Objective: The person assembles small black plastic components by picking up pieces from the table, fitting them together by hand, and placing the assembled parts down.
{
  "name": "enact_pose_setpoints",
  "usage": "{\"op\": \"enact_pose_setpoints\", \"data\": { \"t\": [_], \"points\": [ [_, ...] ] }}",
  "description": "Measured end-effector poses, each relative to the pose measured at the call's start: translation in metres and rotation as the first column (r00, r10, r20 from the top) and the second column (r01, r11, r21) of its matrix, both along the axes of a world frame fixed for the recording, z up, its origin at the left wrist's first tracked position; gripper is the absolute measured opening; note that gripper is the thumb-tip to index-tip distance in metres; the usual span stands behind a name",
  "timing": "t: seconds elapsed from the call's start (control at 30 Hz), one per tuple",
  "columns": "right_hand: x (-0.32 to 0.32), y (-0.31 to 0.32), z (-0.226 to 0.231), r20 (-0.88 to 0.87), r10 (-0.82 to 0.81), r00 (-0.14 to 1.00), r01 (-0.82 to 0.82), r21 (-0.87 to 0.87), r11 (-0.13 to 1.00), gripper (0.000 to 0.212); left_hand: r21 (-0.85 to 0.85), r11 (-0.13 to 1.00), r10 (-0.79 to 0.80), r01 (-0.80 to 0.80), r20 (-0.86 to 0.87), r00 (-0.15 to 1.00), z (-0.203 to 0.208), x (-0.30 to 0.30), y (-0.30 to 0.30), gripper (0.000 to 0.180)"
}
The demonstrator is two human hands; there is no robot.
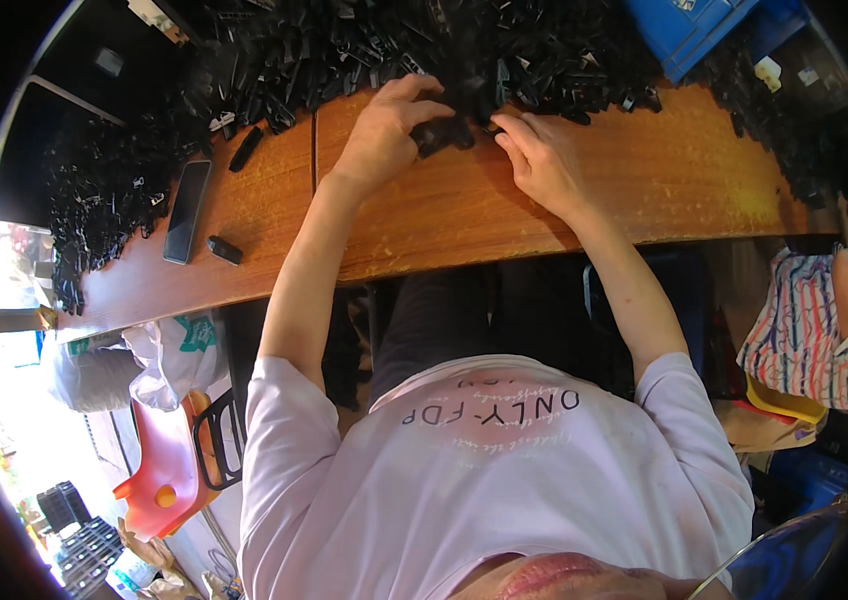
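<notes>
My left hand (384,132) is at the near edge of a large heap of black plastic pieces (374,50), its fingers curled round a few black plastic pieces (442,136) that are smeared by motion. To the right, my right hand (542,165) is closed, thumb and forefinger drawn together beside the dark pieces spilling from the heap. Whatever its fingertips pinch is too small and dark to make out. Both wrists hover over the wooden table (444,215).
A phone (186,212), a small black object (225,250) and a loose black piece (245,149) lie at the left. A blue crate (689,35) stands at the far right on the heap. Beyond the table's right end, another person in a striped garment (809,325) is partly visible.
</notes>
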State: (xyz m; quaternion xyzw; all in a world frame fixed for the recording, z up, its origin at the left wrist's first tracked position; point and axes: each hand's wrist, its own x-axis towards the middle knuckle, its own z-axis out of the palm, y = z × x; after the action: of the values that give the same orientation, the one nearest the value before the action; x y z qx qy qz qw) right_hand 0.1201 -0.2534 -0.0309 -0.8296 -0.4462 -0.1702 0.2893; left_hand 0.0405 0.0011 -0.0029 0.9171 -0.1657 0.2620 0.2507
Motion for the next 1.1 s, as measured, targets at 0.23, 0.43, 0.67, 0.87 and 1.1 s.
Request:
{"op": "enact_pose_setpoints", "data": {
  "t": [0.23, 0.43, 0.67, 0.87, 1.1],
  "points": [
    [-0.004, -0.004, -0.006, -0.127, 0.085, 0.988, -0.066, 0.152, 0.986, 0.013, 0.084, 0.996, 0.038, -0.040, 0.026, 0.999, -0.008, 0.011, 0.002, 0.034],
    [-0.012, -0.004, 0.002, -0.086, 0.029, 0.996, -0.018, 0.127, 0.992, 0.012, -0.274, 0.864, 0.336, -0.422, -0.309, 0.890, 0.004, -0.065, -0.023, 0.032],
    [-0.013, -0.007, 0.005, -0.024, 0.199, 0.980, -0.197, 0.072, 0.978, 0.022, -0.063, 0.745, 0.667, -0.664, 0.059, 0.743, -0.005, -0.110, 0.000, 0.025],
    [-0.018, -0.008, 0.011, -0.046, 0.221, 0.974, -0.217, 0.075, 0.973, 0.021, -0.462, 0.481, 0.407, -0.745, -0.635, 0.657, 0.026, -0.118, 0.012, 0.025],
    [-0.016, -0.004, 0.009, -0.069, 0.237, 0.969, -0.232, 0.068, 0.970, 0.023, -0.255, 0.693, 0.687, -0.674, -0.048, 0.725, -0.005, -0.126, 0.026, 0.027]
  ]
}}
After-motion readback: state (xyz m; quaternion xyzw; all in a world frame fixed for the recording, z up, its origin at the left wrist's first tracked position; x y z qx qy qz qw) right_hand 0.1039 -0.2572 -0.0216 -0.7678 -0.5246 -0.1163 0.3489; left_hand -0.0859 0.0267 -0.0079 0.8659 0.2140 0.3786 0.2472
